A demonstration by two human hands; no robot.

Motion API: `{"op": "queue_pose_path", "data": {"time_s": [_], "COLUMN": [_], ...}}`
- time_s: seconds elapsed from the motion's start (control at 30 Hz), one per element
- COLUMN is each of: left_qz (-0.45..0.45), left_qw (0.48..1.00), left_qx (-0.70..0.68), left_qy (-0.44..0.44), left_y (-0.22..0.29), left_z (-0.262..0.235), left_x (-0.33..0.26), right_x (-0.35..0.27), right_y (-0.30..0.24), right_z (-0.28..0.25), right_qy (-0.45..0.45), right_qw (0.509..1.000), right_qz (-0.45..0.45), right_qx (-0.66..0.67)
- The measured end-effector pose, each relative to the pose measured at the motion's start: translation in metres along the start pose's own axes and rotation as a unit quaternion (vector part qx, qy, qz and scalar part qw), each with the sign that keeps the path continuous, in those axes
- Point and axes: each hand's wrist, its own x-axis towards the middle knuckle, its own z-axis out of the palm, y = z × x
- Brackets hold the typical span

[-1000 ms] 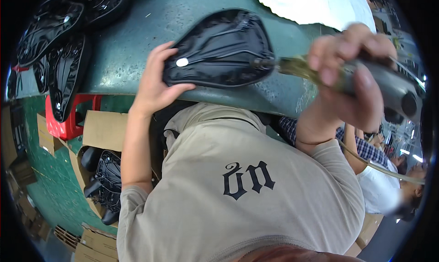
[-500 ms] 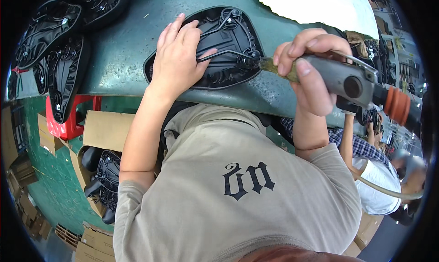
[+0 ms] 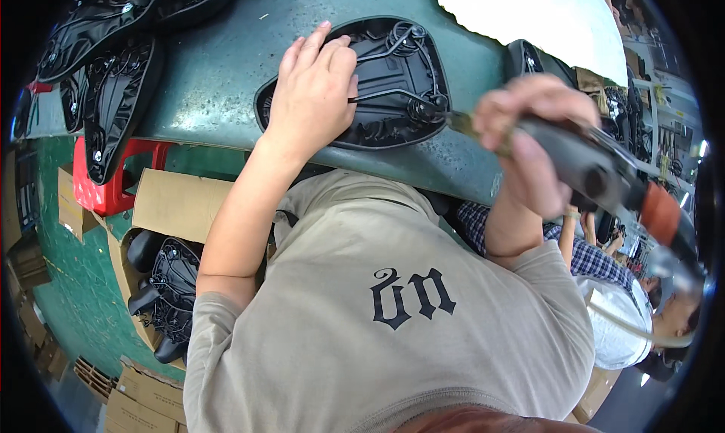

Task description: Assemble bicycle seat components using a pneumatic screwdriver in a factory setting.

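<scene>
Head view: left grip (image 3: 313, 97) lies spread across saddle (image 3: 387, 78); right grip (image 3: 533, 163) clasps power tool (image 3: 572, 158), best held square to near coil (image 3: 424, 110).

Workshop interior, seen from above through a fisheye lens that bends straight edges. A green worktable (image 3: 204, 101) crosses the upper field, its worn, glossy top bearing pale patches of reflected light. At left, a red plastic stool (image 3: 111, 197) stands on a scuffed green floor (image 3: 79, 282). Beside the stool lies an upright carton (image 3: 70, 206); nearer the table is an open cardboard box (image 3: 181, 204), one flap spread. Lower left: stacked brown cartons (image 3: 147, 391) next to a slatted wooden pallet (image 3: 94, 377). Far right: pale metal shelving (image 3: 674, 178) and bright lamps (image 3: 704, 147), fine detail unresolved.
</scene>
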Motion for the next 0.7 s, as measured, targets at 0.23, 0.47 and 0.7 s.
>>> {"op": "queue_pose_path", "data": {"time_s": [0.23,0.47,0.7], "left_qz": [0.067,0.061,0.048], "left_qw": [0.99,0.989,0.989], "left_qx": [-0.067,-0.104,-0.108], "left_qy": [-0.109,-0.088,-0.089], "left_y": [-0.028,-0.037,-0.041], "left_z": [-0.04,-0.038,-0.037], "left_x": [0.006,0.0,-0.004], "right_x": [0.002,0.028,0.044], "right_y": [-0.042,0.011,0.033], "right_z": [-0.042,-0.015,-0.026], "right_qy": [-0.015,0.017,0.018], "right_qw": [0.997,0.995,0.989], "right_qz": [-0.052,-0.022,0.014], "right_qx": [0.046,0.092,0.145]}}
